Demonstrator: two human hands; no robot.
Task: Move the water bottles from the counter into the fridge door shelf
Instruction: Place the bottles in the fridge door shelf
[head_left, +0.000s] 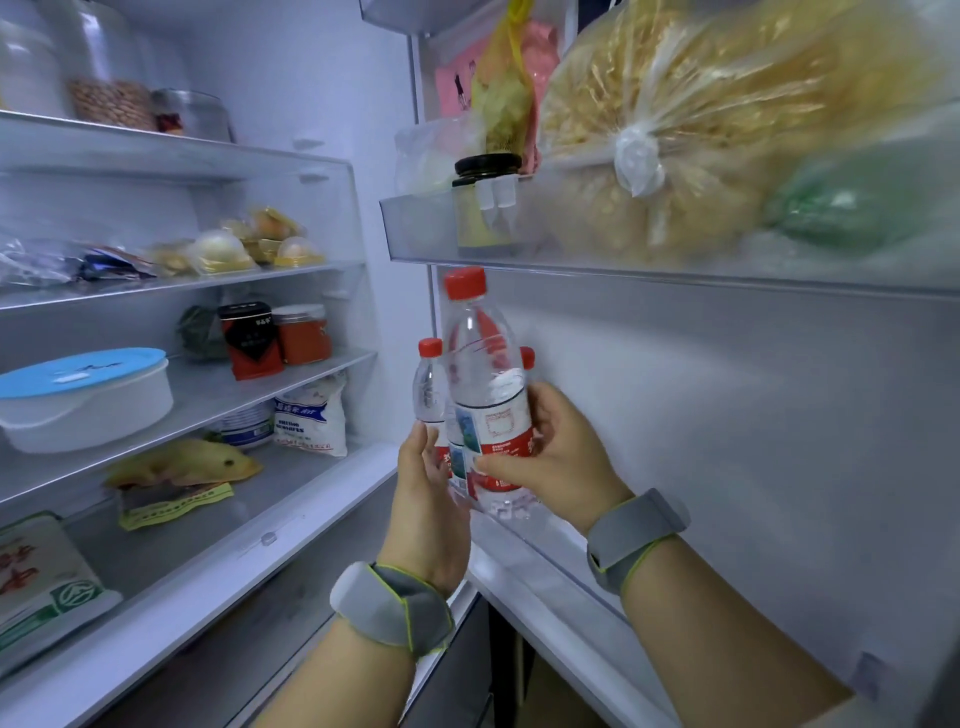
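Clear thin plastic, red cap: the bottle (485, 384) looks full, so probably fairly heavy, with walls that give when squeezed and a smooth label; best gripped at the label band. It's upright over the lower door shelf (540, 561), base near the rim, 2 more bottles behind. Right hand (550, 447) wraps the label, fingers clamped. Left hand (423, 488) touches its lower side, fingers straight.

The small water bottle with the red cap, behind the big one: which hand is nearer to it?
Left. The left hand is at the small bottle, its fingers touching the lower part. The right hand grips the big bottle in front, to the right.
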